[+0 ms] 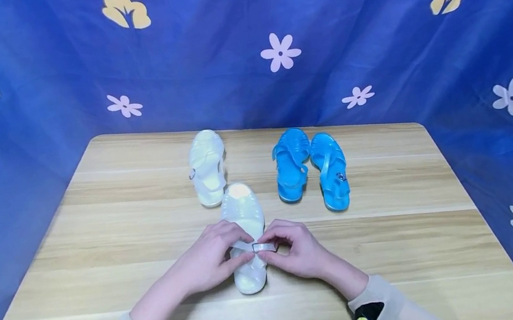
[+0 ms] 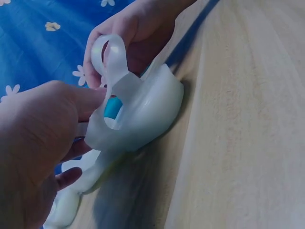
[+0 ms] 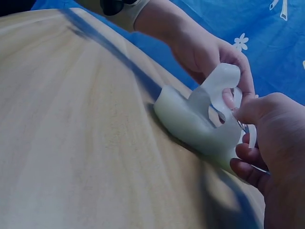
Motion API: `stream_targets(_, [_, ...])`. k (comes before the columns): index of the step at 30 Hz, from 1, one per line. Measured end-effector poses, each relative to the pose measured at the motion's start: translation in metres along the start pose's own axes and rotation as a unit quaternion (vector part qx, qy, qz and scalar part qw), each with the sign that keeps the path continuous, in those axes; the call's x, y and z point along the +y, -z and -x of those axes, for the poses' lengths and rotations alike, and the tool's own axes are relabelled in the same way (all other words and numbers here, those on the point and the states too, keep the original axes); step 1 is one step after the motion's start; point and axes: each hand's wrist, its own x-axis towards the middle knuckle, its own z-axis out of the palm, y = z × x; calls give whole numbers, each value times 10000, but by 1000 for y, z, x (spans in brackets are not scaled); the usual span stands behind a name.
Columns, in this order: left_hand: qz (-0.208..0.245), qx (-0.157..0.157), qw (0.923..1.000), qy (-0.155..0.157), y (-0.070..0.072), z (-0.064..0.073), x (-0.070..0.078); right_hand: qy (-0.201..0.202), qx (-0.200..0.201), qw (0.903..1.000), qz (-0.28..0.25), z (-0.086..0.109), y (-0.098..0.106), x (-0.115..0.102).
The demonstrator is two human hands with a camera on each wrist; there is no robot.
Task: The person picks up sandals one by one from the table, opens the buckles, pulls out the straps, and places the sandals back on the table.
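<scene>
A white jelly sandal [image 1: 242, 207] lies on the table, its toe pointing away from me. Across its heel end runs a strap [image 1: 265, 246] with a small metal buckle. My left hand [image 1: 216, 253] pinches the strap at the buckle's left, thumb and forefinger on it. From the other side, my right hand [image 1: 295, 246] pinches the strap near the buckle. Both wrist views show the strap raised in a loop above the sandal's heel [image 2: 152, 105]. In the right wrist view my right hand's fingers [image 3: 252, 155] partly hide the buckle.
The other white sandal [image 1: 206, 157] lies just beyond, close to the first one's toe. Two blue jelly sandals [image 1: 291, 168] [image 1: 331, 170] lie side by side at the back right. A blue flowered cloth [image 1: 216, 32] hangs behind the wooden table [image 1: 400, 238].
</scene>
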Motion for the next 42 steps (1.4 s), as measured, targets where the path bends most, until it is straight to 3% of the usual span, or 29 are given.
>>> stream_targets(8, [504, 408, 9978, -104, 1, -4, 3, 7, -216, 9996, 173, -6, 4, -6])
stream_targets(13, [788, 521, 9952, -264, 1, -5, 4, 253, -246, 9991, 245, -7, 7, -4])
stream_targets(20, [733, 294, 9968, -120, 5, -11, 9, 587, -100, 9975, 393, -8, 7, 0])
stream_targets(34, [604, -192, 9970, 442, 9, -23, 15, 710, -114, 9970, 293, -6, 4, -1])
stream_targets(39, [781, -358, 9953, 444, 10, -26, 16, 735, -128, 9970, 215, -5, 4, -1])
stream_targets(42, [1122, -507, 9914, 452, 9, -24, 13, 744, -84, 9971, 101, -3, 5, 1])
